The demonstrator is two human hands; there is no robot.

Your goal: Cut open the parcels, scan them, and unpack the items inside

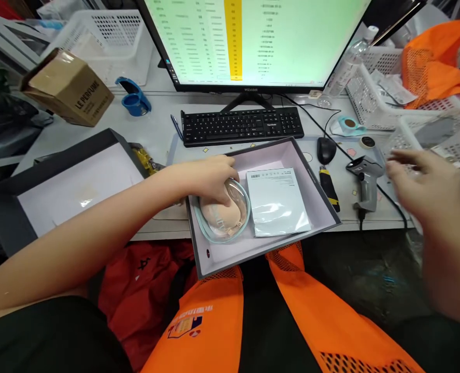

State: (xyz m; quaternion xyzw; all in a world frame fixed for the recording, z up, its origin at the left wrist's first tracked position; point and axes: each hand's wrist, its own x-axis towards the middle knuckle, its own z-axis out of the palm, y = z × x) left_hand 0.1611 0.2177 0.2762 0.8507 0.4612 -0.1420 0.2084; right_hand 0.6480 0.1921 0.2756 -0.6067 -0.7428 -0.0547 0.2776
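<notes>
My left hand [214, 178] reaches into a shallow grey box [317, 212] with a pale inside, at the desk's front edge. Its fingers grip the upper side of a rounded clear case [224, 235] with a light-blue rim. Inside the case lies something beige and rounded, partly hidden by the hand. Beside it in the box is a flat silvery-white packet [278, 202] with small print. My right hand [428, 181] is in the air at the right, slightly blurred, its fingers loosely bent and apart with nothing seen in them. A grey barcode scanner [368, 181] stands just left of it.
A dark box lid [78, 191] lies left. Behind are a keyboard [241, 126], monitor [249, 41], mouse [326, 151] and yellow-black cutter [329, 189]. A cardboard box [69, 88] and blue cup [134, 101] stand back left. White baskets [370, 106] line the right; a scanner cable crosses the desk.
</notes>
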